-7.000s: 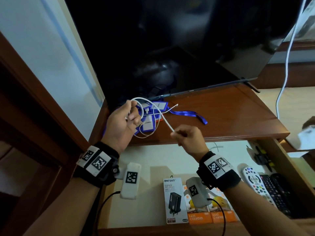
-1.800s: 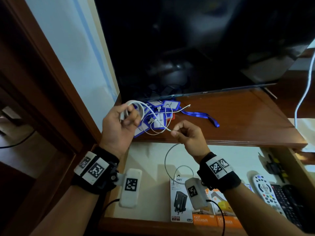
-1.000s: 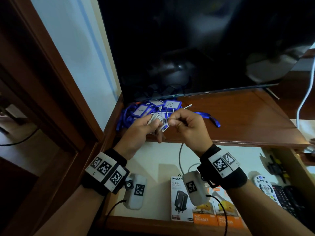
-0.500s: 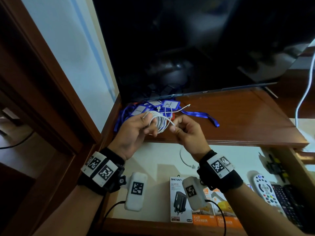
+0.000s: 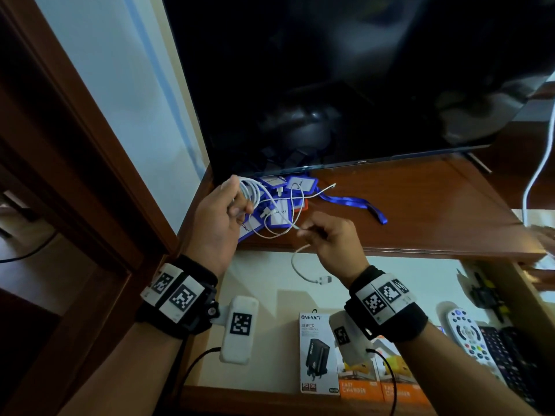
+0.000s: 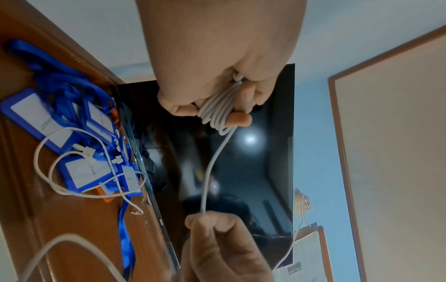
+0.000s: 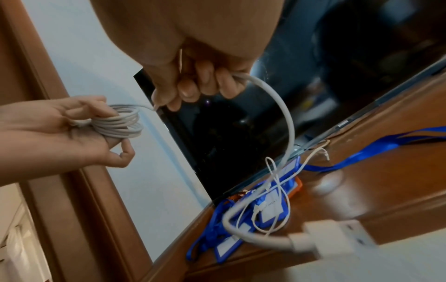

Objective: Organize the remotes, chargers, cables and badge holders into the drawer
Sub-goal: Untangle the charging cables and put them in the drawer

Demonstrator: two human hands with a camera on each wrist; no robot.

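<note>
My left hand [image 5: 223, 211] holds a coil of white cable [image 5: 250, 190] above the wooden shelf, loops wound round its fingers [image 6: 237, 100]. My right hand [image 5: 326, 235] pinches the free run of the same cable [image 6: 212, 162]; its tail with a USB plug [image 5: 324, 279] hangs below over the open drawer [image 5: 279, 295]. A second thin white cable [image 5: 295, 202] lies loose on blue badge holders [image 5: 279, 216] with blue lanyards [image 5: 351, 202]. Boxed chargers [image 5: 318, 354] and remotes [image 5: 467, 333] lie in the drawer.
A black TV screen [image 5: 345, 85] stands right behind the badge holders on the wooden shelf [image 5: 420, 211]. A wooden door frame [image 5: 75, 145] runs along the left. A white cable [image 5: 537, 163] hangs at the far right. Dark remotes [image 5: 510, 355] fill the drawer's right end.
My hands came together to lay a loop on the coil, then drew apart again. The free tail below my right hand has grown shorter; its plug now hangs just under my wrist.
</note>
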